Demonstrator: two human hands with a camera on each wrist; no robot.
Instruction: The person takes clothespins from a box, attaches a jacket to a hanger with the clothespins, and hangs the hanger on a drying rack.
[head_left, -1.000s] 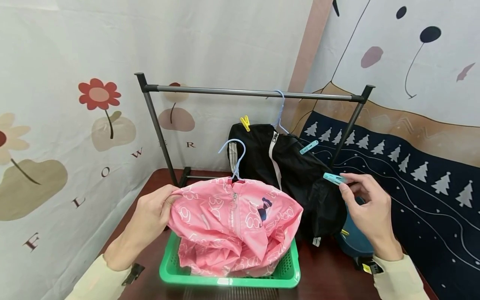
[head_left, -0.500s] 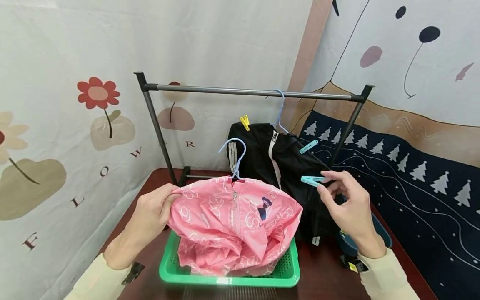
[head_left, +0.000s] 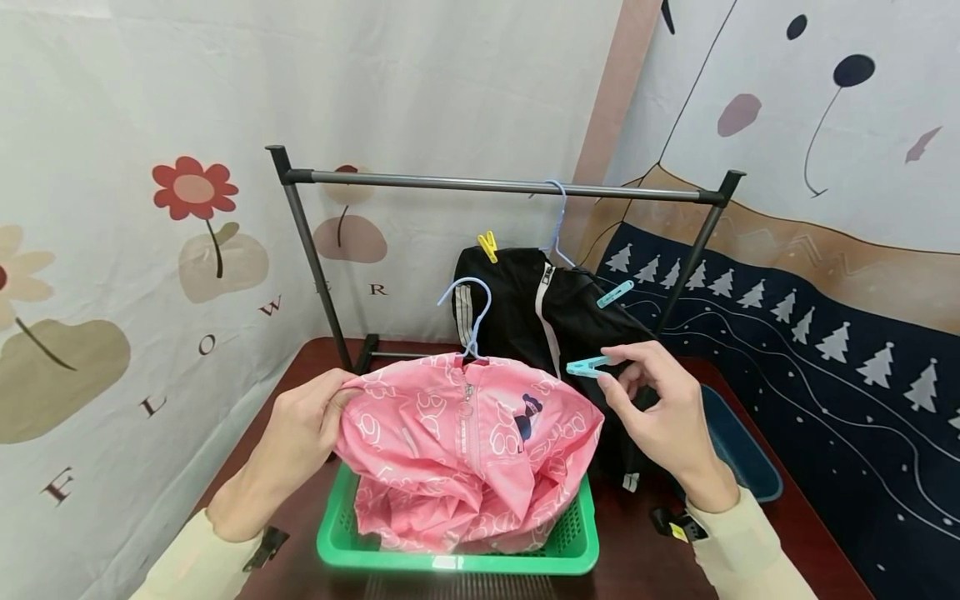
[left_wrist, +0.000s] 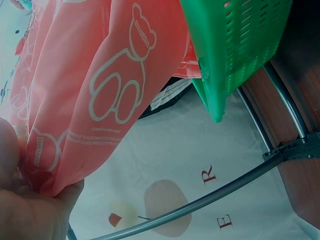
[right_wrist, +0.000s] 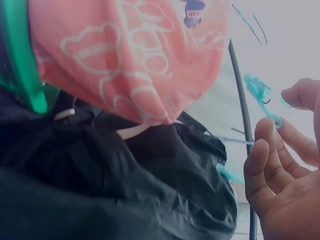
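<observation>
A pink zip jacket (head_left: 435, 433) with white bear outlines hangs on a light-blue hanger (head_left: 472, 321), its lower part bunched in a green basket (head_left: 457, 564). My left hand (head_left: 303, 417) pinches the jacket's shoulder at the left; in the left wrist view the cloth (left_wrist: 100, 100) runs down between thumb and fingers. My right hand (head_left: 663, 408) holds a light-blue clothespin (head_left: 588, 367) by its handle ends, above the jacket's right shoulder and apart from it. The right wrist view shows the clothespin (right_wrist: 262, 95) between thumb and fingertips, beyond the pink cloth (right_wrist: 135, 60).
Behind, a black jacket (head_left: 506, 300) hangs from a metal rack bar (head_left: 450, 182), with a yellow clothespin (head_left: 488, 247) and a blue clothespin (head_left: 615, 294) on its shoulders. A dark blue tray (head_left: 742, 446) lies at the right, partly behind my right arm.
My right hand has moved left with the clothespin, from beside the black jacket toward the pink jacket's right shoulder. The clothespin's jaws have spread apart. My left hand stays put.
</observation>
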